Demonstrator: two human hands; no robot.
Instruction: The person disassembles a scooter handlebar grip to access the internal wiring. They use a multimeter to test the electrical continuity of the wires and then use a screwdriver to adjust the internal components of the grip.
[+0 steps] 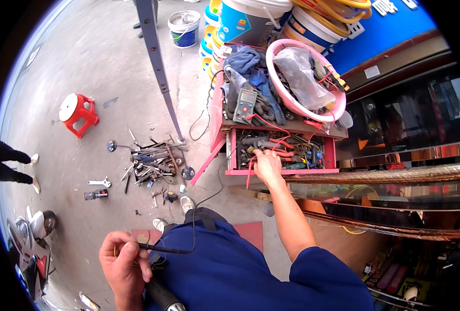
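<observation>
My left hand (124, 264), at the lower left, is closed in a pinch on the end of a black power cord (170, 250). A thin yellow wire shows between its fingers. Just below it lies a black, rounded tool body (163, 296), partly cut off by the frame edge. My right hand (269, 165) reaches over the front of an open red drawer (282, 171), fingers loosely apart among hand tools. Red-handled pliers (283, 147) lie beside its fingertips. A red test probe (249, 177) hangs by its thumb. On the cabinet above rests a multimeter (245, 103).
Gloves (263, 85) and a pink basin (292, 44) sit on the cabinet. Loose tools (157, 163) lie piled on the floor, near a metal post (160, 72). A red stool (80, 114) and bucket (184, 31) stand further off. A person's legs (12, 163) show at left.
</observation>
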